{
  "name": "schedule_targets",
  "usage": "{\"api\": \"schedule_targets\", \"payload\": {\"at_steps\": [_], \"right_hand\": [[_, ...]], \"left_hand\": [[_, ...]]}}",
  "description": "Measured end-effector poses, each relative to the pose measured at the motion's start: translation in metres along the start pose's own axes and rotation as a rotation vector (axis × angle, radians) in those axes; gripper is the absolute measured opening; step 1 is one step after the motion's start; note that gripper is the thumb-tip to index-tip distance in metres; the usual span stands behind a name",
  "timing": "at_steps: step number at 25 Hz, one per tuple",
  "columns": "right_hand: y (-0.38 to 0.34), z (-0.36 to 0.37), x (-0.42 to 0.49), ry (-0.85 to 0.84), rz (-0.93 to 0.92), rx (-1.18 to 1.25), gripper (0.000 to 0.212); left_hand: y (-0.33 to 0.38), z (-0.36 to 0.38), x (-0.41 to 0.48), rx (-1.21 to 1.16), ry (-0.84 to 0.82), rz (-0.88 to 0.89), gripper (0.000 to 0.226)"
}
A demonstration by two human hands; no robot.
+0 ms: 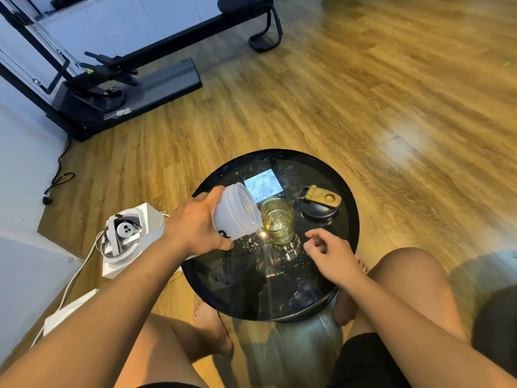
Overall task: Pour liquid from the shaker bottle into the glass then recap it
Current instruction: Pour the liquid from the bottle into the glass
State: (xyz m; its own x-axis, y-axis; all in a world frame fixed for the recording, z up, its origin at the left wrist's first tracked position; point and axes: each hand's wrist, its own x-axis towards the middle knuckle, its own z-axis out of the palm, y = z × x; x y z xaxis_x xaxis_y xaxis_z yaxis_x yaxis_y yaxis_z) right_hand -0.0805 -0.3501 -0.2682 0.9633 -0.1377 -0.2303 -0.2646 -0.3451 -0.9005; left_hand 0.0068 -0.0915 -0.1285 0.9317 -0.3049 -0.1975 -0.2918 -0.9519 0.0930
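Observation:
My left hand [197, 224] grips a translucent white shaker bottle [237, 211], tipped almost on its side with its open mouth over the rim of a clear glass [278, 224]. The glass stands on a round black glass table [348, 208] and holds yellowish liquid. The bottle's black lid with a tan flip cap [320, 203] lies on the table, to the right of the glass. My right hand [333, 254] hovers just right of the glass, fingers loosely curled, holding nothing.
Water drops spot the tabletop. A white square coaster [263, 184] lies behind the glass. A white box with a headset [123, 236] sits on the floor to the left, with cables. Black exercise equipment [126, 77] stands at the back left. My knees flank the table.

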Motion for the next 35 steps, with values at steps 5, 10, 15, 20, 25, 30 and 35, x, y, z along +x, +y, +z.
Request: {"api": "schedule_targets", "payload": {"at_steps": [5,10,15,20,25,30,35], "right_hand": [[0.0004,0.0005,0.0009,0.001,0.008,0.002,0.015],[0.0001,-0.0001,0.0013,-0.003,0.007,0.000,0.016],[0.0001,0.0010,0.0017,-0.004,0.011,-0.008,0.016],[0.0005,0.0010,0.0018,-0.006,0.012,-0.002,0.015],[0.0015,0.0015,0.0029,-0.001,0.007,-0.012,0.013],[0.0016,0.0017,0.0026,-0.008,0.011,-0.030,0.011],[0.0001,0.0008,0.0023,-0.011,-0.003,-0.049,0.007]], "left_hand": [[-0.0017,-0.0006,0.0011,-0.021,-0.002,0.004,0.109],[-0.0022,-0.0014,0.0014,-0.018,-0.001,0.010,0.109],[-0.0025,-0.0010,0.0012,-0.013,-0.006,0.007,0.109],[-0.0029,-0.0014,0.0013,-0.012,-0.004,0.010,0.109],[-0.0027,-0.0022,0.0016,0.004,-0.008,0.006,0.108],[-0.0031,-0.0042,0.0017,0.005,-0.009,0.007,0.108],[-0.0037,-0.0056,0.0017,0.000,-0.005,0.010,0.109]]}}
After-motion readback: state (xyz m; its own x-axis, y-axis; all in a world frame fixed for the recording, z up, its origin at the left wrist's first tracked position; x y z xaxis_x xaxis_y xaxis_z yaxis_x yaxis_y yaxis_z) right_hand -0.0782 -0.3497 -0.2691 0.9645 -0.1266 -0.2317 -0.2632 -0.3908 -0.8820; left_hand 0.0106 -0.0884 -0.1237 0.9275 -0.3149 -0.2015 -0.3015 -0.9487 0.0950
